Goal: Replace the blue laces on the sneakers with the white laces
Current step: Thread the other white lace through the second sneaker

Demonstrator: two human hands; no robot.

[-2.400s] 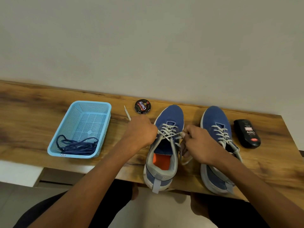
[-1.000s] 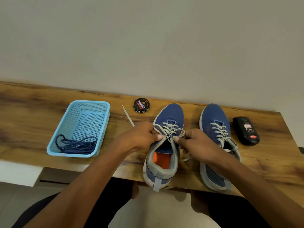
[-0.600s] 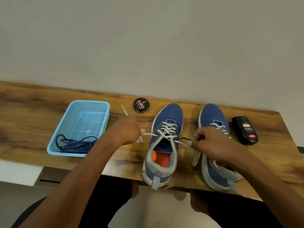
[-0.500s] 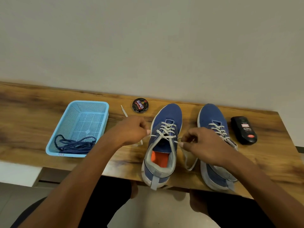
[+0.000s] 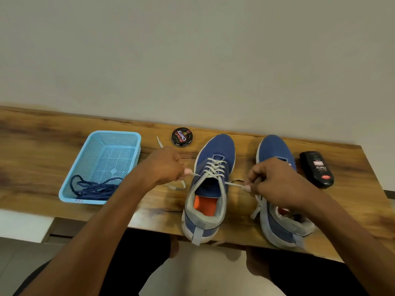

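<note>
Hands have drawn apart — left hand (image 5: 165, 165) and right hand (image 5: 275, 180) each pinch a white lace (image 5: 214, 167) end, snugging the centre-frame sneaker (image 5: 210, 189); blue laces (image 5: 96, 188) lie in the basket (image 5: 119, 135), lower left.

Wooden plank table (image 5: 38, 159) against a plain pale wall. Left blue knit sneaker with grey collar and orange insole (image 5: 210, 189), toe to the wall, carried a flat white lace (image 5: 214, 167) criss-crossed through its eyelets. Left hand (image 5: 165, 165) pinched one lace end just beside the shoe; right hand (image 5: 275, 180) pinched the other end, both strands drawn taut outward. Right blue sneaker (image 5: 277, 223) stood beside it, partly behind the right hand. Light blue perforated plastic basket (image 5: 132, 142) held a heap of dark blue laces (image 5: 96, 188). Round black polish tin (image 5: 182, 137) stood near the wall; black polish bottle (image 5: 317, 168) lay at far right.
</note>
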